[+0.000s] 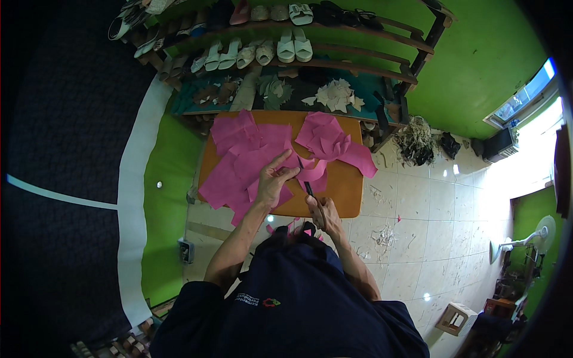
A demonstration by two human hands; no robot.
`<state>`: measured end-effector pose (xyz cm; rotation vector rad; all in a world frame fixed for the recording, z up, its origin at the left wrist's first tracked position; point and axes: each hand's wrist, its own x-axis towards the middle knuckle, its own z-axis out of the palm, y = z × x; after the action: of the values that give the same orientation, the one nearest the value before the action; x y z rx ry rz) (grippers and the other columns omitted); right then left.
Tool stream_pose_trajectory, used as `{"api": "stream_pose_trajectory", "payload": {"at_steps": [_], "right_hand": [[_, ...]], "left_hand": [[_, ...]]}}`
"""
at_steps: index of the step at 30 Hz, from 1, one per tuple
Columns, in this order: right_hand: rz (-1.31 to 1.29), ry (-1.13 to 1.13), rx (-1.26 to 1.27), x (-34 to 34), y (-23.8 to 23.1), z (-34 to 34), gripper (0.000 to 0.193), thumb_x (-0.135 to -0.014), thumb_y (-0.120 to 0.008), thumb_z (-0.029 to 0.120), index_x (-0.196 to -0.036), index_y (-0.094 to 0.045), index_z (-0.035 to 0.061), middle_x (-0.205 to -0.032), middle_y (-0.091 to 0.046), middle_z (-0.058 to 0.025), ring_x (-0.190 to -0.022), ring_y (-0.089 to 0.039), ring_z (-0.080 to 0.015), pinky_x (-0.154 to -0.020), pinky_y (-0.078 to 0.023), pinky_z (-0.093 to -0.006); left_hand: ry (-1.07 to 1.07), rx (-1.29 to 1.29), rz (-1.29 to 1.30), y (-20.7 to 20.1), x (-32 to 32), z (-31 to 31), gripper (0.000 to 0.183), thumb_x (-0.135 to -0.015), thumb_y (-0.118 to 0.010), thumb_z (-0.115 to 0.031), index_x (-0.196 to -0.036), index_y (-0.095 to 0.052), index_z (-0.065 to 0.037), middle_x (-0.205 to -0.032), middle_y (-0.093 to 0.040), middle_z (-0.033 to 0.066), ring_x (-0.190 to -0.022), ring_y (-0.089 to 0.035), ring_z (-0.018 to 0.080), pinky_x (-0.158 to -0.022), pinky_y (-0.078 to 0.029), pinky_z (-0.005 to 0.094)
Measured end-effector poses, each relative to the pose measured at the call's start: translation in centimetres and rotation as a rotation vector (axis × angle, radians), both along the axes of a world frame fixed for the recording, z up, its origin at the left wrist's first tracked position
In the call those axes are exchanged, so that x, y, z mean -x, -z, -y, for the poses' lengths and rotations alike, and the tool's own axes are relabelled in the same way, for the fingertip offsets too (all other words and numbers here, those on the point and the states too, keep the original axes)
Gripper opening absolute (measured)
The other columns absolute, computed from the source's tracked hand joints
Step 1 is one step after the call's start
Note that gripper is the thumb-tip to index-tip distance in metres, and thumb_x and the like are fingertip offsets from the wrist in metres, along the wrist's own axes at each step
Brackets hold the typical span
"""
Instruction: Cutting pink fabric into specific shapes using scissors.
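Several pink sheets of material (242, 158) lie spread over an orange-brown table (346, 188). My left hand (273, 179) rests on a pink piece (310, 173) near the table's front edge, pinching it with thumb and fingers. My right hand (322, 213) is closed around the handles of black scissors (305, 182), whose blades point up into that pink piece. Another heap of pink pieces (328, 140) lies at the table's far right.
Behind the table stands a wooden shelf (358, 51) with several pairs of sandals and pale cut-outs. Scraps litter the tiled floor (418, 238). A dark scrap pile (418, 143) lies by the green wall; a fan (540, 232) and small stool (455, 317) stand to the right.
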<state>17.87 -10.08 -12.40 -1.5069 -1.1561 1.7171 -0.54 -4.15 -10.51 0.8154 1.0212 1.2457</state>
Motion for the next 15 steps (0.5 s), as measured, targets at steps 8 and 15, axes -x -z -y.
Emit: {"api": "stream_pose_trajectory", "payload": {"at_steps": [8, 15], "right_hand": [[0.06, 0.045, -0.126, 0.3, 1.2, 0.4, 0.063, -0.081, -0.071, 0.065, -0.065, -0.049, 0.0091, -0.053, -0.042, 0.0039, -0.042, -0.041, -0.0068, -0.039, -0.032, -0.0261], [0.033, 0.056, -0.129, 0.6, 0.8, 0.7, 0.065, -0.08, -0.072, 0.066, -0.065, -0.052, 0.0065, -0.054, -0.044, 0.0023, -0.042, -0.043, -0.008, -0.039, -0.034, -0.0264]], "left_hand": [[-0.005, -0.024, 0.038, -0.2, -0.2, 0.3, 0.06, -0.085, -0.073, 0.004, -0.141, -0.052, -0.003, -0.081, -0.065, -0.0027, -0.08, -0.063, 0.0046, -0.088, -0.052, 0.0225], [-0.118, 0.021, 0.128, 0.4, -0.4, 0.0, 0.047, -0.087, -0.072, 0.001, -0.132, -0.06, -0.003, -0.092, -0.07, 0.0033, -0.086, -0.066, 0.0089, -0.087, -0.053, 0.0243]]}}
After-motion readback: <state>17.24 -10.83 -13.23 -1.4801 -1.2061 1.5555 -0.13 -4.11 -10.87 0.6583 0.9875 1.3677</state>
